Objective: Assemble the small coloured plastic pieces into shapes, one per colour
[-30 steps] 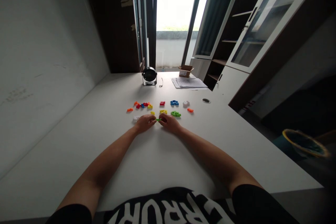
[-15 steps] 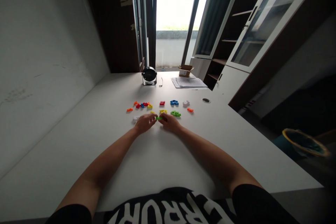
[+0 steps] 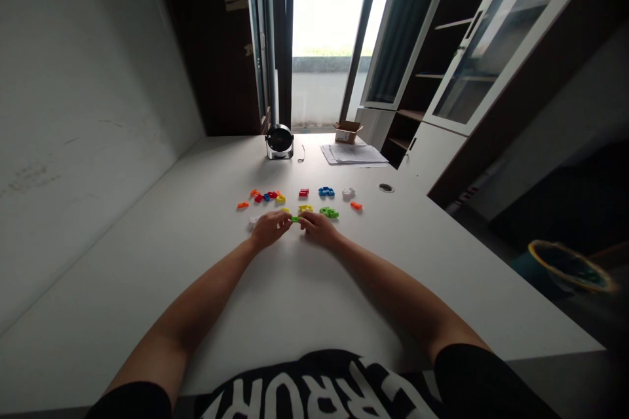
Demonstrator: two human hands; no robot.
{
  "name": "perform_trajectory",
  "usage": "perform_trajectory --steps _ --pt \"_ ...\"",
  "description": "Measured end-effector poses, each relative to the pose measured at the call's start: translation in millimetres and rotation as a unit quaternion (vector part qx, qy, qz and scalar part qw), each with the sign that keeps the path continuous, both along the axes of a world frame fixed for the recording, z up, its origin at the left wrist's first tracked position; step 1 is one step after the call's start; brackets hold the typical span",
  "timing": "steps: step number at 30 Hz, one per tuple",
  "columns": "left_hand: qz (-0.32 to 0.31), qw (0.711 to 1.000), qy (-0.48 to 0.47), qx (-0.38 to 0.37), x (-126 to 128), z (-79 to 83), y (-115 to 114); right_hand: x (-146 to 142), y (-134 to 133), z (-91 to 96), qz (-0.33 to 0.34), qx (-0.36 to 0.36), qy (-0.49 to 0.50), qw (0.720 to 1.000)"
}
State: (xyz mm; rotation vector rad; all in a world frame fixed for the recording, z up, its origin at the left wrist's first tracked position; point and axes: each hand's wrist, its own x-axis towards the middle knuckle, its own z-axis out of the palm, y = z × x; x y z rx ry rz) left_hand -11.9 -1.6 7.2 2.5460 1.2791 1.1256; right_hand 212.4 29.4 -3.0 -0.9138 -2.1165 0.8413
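My left hand (image 3: 269, 229) and my right hand (image 3: 318, 228) are close together on the white tabletop (image 3: 196, 222), both narrow and turned inward; between their fingertips I pinch a small green plastic piece (image 3: 294, 218), and I cannot tell whether it also touches the surface; a white piece (image 3: 253, 222) lies just beside my left hand, partly tucked by it; a tiny yellow piece (image 3: 285, 210) sits just beyond that hand; a larger yellow piece (image 3: 305, 208) lies just beyond my right hand, with a bright green piece (image 3: 329, 212) near it; farther right there is an orange piece (image 3: 356, 205); in the row beyond are a red piece (image 3: 303, 193), a blue piece (image 3: 325, 192) and a pale piece (image 3: 348, 192); to the left, a loose cluster of orange, red, blue and yellow pieces (image 3: 265, 197) lies near a lone orange piece (image 3: 242, 205); their exact shapes are too small to tell; at the far end of the tabletop stand a round black desk fan (image 3: 280, 142), a stack of papers (image 3: 354, 154) and an open cardboard box (image 3: 346, 133).
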Motion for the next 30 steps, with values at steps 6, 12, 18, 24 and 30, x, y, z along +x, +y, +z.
perform_trajectory --steps 6,12,18,24,30 --pt "0.004 1.000 0.008 -0.002 0.5 -0.7 -0.1 3.4 4.5 0.3 0.039 -0.047 0.018 0.998" --pt "0.003 0.999 0.012 -0.037 1.2 -2.8 -0.5 2.2 3.2 -4.6 -0.001 -0.020 0.011 1.000" --pt "0.000 0.999 0.019 -0.045 1.0 -2.0 -1.3 -1.2 -1.0 -5.3 -0.030 0.030 -0.012 0.999" --pt "0.012 0.998 0.022 -0.049 0.0 -2.3 -0.2 -0.6 -1.0 -2.2 -0.018 0.035 -0.017 0.999" --pt "0.009 0.999 0.022 -0.049 0.0 -4.4 1.3 0.3 -2.4 1.2 -0.020 0.044 0.001 0.999"
